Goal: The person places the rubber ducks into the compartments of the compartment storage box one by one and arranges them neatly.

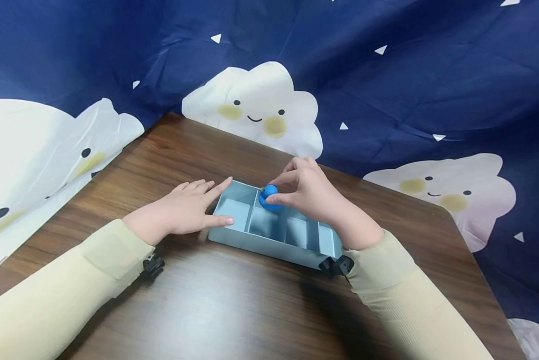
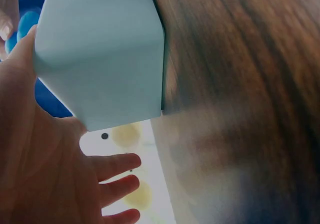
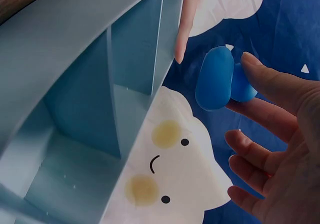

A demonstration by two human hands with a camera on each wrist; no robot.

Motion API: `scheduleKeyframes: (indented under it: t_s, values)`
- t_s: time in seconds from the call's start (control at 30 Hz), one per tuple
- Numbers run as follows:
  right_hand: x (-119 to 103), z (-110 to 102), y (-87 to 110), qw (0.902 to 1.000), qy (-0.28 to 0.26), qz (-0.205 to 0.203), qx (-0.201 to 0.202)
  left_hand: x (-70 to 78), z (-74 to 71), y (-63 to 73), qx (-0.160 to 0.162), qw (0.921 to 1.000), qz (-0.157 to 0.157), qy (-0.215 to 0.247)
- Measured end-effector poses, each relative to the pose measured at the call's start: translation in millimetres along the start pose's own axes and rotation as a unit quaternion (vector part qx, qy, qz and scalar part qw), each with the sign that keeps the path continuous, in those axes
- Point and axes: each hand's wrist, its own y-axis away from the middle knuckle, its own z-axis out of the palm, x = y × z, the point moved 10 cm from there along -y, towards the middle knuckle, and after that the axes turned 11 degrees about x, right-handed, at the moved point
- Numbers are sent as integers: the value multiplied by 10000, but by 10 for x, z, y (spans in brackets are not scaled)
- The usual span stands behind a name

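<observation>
Pinched and Held Up

Behind the grip hangs a dark blue cloth [image 1: 332, 40] with smiling clouds. Below it is a brown table [image 1: 192, 295]. Just under the grip sits a light blue box [image 1: 269, 249] with little rooms. Left of the grip, the left hand [image 1: 185, 209] touches the box's end, fingers out straight. The right hand [image 1: 307, 189] pinches a small blue thing [image 1: 270, 191] above the box.
</observation>
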Motion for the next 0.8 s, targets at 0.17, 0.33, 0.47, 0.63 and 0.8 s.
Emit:
scheduleKeyframes:
  t_s: [0.17,0.33,0.47,0.63,0.8]
  values:
    - [-77,80,-62,9999,-25,-137,-77,-15,40,-11,-20,10000,-31,24]
    - [-130,175,-133,9997,-69,-157,-154,-10,42,-13,-35,10000,-11,87]
    - [-112,272,-183,9995,-146,47,-276,3,40,-23,-83,9999,28,76]
    - [-98,441,-246,9985,-80,140,-519,20,2,-35,-103,9999,93,-30]
    - [-137,618,-317,9974,-36,61,-720,-11,20,-17,-202,9998,28,-47]
